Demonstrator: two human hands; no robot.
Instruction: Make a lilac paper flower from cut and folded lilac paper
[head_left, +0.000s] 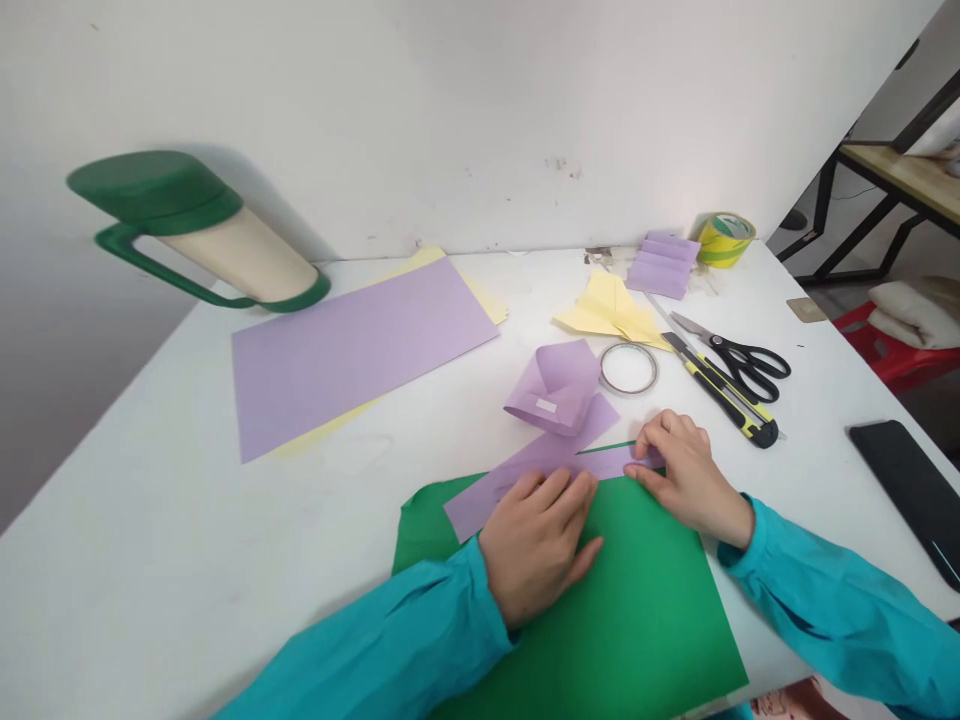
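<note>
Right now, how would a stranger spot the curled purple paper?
On the white table, find the green sheet. Beyond its far edge, left of the tape ring, sits the curled purple paper. Unlike the nearby purple strip, it curls upward, bearing a white patch.

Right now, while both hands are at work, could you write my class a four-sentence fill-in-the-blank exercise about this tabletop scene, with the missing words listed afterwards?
1. Under the person's left hand lies a large paper sheet coloured ____.
2. The person's right hand touches a narrow purple strip made of ____.
3. In the picture, the black-handled metal scissors lie to the ____ of the round tape ring.
4. The green-and-cream handled jug is on the picture's ____ side.

Missing words: green; paper; right; left.
</note>
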